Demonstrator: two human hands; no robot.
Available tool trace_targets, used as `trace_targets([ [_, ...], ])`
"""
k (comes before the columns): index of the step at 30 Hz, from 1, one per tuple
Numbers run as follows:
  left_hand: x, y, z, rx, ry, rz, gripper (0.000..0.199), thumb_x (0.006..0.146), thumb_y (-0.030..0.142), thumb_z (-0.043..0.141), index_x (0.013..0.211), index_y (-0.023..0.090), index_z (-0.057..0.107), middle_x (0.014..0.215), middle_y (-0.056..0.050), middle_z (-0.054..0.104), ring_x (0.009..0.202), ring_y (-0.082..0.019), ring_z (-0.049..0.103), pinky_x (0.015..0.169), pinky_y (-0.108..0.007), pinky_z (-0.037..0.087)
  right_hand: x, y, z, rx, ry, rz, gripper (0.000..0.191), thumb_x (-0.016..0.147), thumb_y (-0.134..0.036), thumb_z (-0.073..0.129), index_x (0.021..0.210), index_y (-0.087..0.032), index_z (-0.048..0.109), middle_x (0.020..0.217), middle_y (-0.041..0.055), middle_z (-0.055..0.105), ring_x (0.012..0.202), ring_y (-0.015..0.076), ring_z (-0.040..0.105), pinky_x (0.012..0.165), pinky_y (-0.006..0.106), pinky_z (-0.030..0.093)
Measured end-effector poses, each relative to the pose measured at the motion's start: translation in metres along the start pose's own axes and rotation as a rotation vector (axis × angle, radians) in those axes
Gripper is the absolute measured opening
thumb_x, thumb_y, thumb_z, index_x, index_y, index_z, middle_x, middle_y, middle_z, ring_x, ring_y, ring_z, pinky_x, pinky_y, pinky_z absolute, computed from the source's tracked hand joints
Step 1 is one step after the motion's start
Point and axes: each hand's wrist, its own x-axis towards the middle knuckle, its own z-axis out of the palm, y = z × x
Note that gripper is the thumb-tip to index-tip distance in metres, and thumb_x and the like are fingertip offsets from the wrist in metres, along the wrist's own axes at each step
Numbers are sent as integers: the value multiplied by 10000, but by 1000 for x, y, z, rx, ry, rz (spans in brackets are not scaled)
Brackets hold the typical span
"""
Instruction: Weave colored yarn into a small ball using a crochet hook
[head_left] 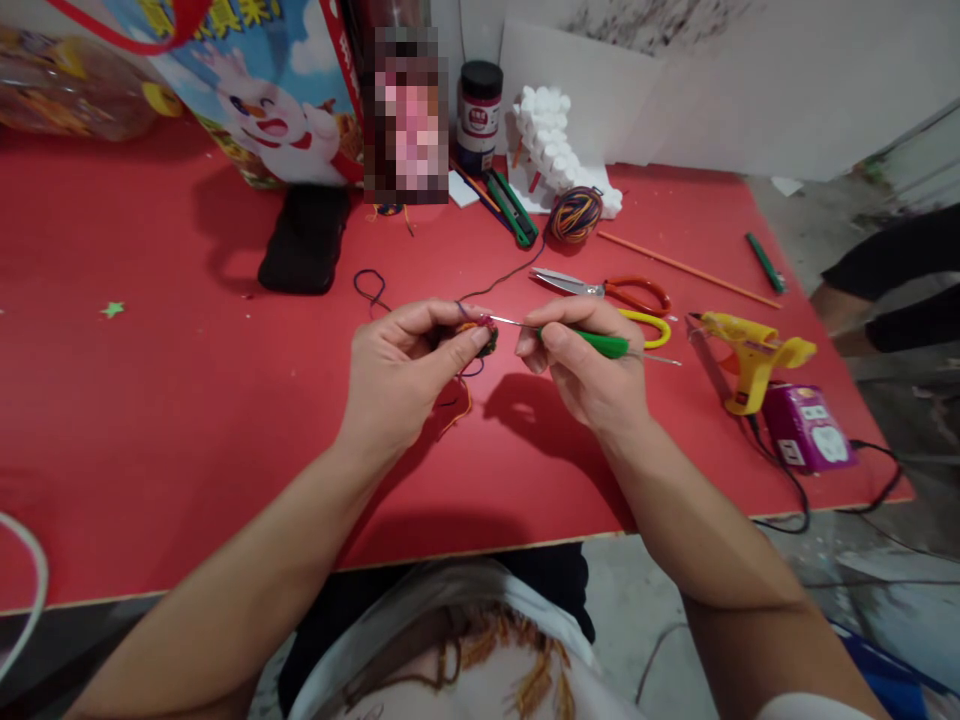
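Over a red counter [187, 400], the left hand [401, 375] pinches a small multicoloured crochet piece [489, 342] between thumb and fingers. The right hand [592, 365] grips a green-handled hook [604, 344], its metal tip at the piece. A yarn strand [506, 276] runs from the left hand back to a ball [576, 215]. Red-handled scissors [639, 294] lie just beyond the right hand; a yellow glue gun [751, 350] is farther right.

The red tabletop [187, 430] offers passage at near left, while red-handled scissors [574, 283] and glue gun [752, 362] obstruct the right.
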Motion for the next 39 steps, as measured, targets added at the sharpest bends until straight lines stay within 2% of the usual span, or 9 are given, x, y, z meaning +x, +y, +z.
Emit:
trace_targets([
  [7,-1,3,3,-44,-47,-12,137,795,201,938,886,242,844,887,-23,824,814,-159,770,810,-318,658,-1,3,2,37,-36,-7,119,952,-337,837,1025,-244,838,828,16,818,689,139,702,653,291,595],
  [10,-2,4,5,-62,-43,-49,186,736,233,983,843,240,830,872,-22,828,811,-172,779,820,-340,675,-1,5,3,60,-27,19,151,937,-380,850,1002,-245,830,820,13,815,672,140,693,658,301,605],
  [13,-2,3,6,-77,-46,-70,185,737,220,980,838,235,826,885,-24,835,823,-173,791,838,-343,681,-1,7,4,86,-25,39,192,927,-418,857,991,-240,819,816,14,813,675,141,701,672,305,617],
  [18,-3,2,6,-107,-42,-78,185,731,200,987,833,226,836,867,-21,837,806,-163,798,815,-308,673,0,10,5,183,-66,13,153,932,-378,862,991,-245,816,822,9,822,721,143,742,678,288,626],
  [22,-4,5,7,-151,-22,-103,172,750,221,985,851,215,846,872,-24,838,809,-159,792,819,-296,664,-1,9,4,144,-67,-7,93,962,-317,835,1027,-251,837,866,9,843,752,142,761,709,287,643],
  [25,-4,6,6,-168,-20,-85,156,778,226,973,882,224,856,880,-22,836,812,-160,787,818,-301,658,-2,7,3,126,-75,-34,80,984,-276,809,1052,-255,845,901,11,856,754,137,764,718,286,643],
  [34,-2,0,3,-136,-4,-10,105,830,243,942,908,246,872,885,-13,835,783,-137,763,777,-273,628,-1,4,2,109,-86,-59,98,993,-293,798,1064,-238,835,919,25,860,788,153,781,721,298,655],
  [39,-1,-1,2,-111,-5,15,86,846,236,927,910,248,872,887,-8,831,779,-130,754,794,-275,625,-1,2,2,65,-49,-27,161,967,-368,826,1038,-223,828,897,35,851,774,163,776,702,305,655],
])
